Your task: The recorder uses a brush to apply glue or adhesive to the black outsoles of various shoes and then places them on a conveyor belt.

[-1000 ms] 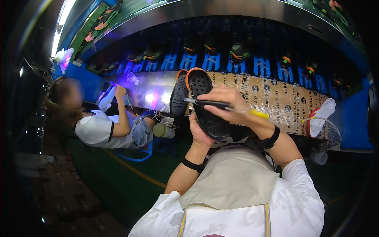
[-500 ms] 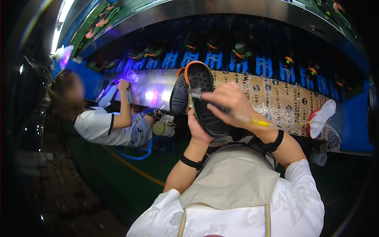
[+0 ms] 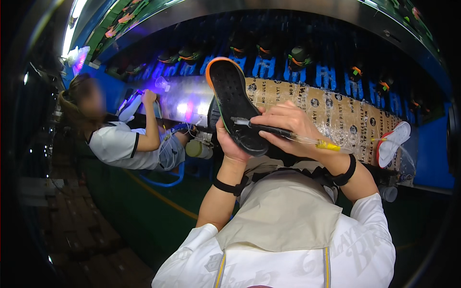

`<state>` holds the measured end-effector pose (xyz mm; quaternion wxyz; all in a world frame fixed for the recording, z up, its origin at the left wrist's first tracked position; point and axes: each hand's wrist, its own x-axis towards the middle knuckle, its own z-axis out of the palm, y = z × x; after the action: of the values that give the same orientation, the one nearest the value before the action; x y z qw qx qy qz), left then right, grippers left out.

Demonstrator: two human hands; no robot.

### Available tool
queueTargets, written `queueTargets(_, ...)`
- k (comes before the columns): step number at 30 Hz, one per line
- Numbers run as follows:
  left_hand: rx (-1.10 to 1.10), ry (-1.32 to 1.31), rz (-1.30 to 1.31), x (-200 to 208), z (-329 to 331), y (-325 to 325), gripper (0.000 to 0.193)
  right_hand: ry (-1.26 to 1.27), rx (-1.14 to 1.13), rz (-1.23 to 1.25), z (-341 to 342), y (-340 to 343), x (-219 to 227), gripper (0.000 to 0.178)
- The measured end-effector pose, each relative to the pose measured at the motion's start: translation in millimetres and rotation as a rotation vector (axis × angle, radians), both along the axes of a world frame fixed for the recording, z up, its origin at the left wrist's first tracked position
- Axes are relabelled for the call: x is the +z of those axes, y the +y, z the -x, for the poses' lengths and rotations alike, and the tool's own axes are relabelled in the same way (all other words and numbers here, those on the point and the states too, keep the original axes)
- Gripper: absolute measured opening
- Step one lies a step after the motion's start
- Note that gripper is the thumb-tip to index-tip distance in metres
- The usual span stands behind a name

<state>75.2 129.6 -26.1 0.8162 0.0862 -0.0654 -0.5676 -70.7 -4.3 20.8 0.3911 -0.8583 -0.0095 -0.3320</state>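
A long black shoe sole (image 3: 232, 91) with an orange rim at its far end is tilted up in front of me. My left hand (image 3: 231, 142) is closed around its near left edge. In my right hand (image 3: 291, 124) is a black-handled glue brush (image 3: 273, 131), with a clear tube and yellow fitting trailing toward the wrist. Its pale bristles touch the sole's inner face near the lower end, where the surface looks wet. A second black sole (image 3: 213, 115) lies behind on the bench, mostly hidden by the held one.
Cardboard (image 3: 331, 115) covers the bench ahead; a bare metal stretch (image 3: 185, 103) lies left. A white and red sole (image 3: 394, 144) rests at the right end. Blue racks (image 3: 326, 77) with dark shoes stand behind. A seated co-worker (image 3: 127, 141) handles a shoe part at left.
The held sole has shifted up and left and turned, now covering most of the second sole. The brush has moved down from the sole's middle toward its near end.
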Motion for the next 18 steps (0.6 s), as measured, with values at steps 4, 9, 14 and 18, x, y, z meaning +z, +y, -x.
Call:
queueTargets(4,-0.027,-0.078,-0.024,-1,-13,-2,0.075,0.029,0.296,0.100,5,-1,13,0.031)
queueTargets(9,-0.047,-0.182,0.000,7,-27,-1,0.079,0.066,0.165,0.034,4,-2,15,0.030)
queueTargets(14,-0.081,-0.347,-0.014,21,-43,-3,0.086,0.119,0.472,-0.003,14,-3,29,0.030)
queueTargets(18,-0.130,-0.513,0.006,34,-55,-9,0.091,0.087,0.346,-0.053,15,-4,29,0.033)
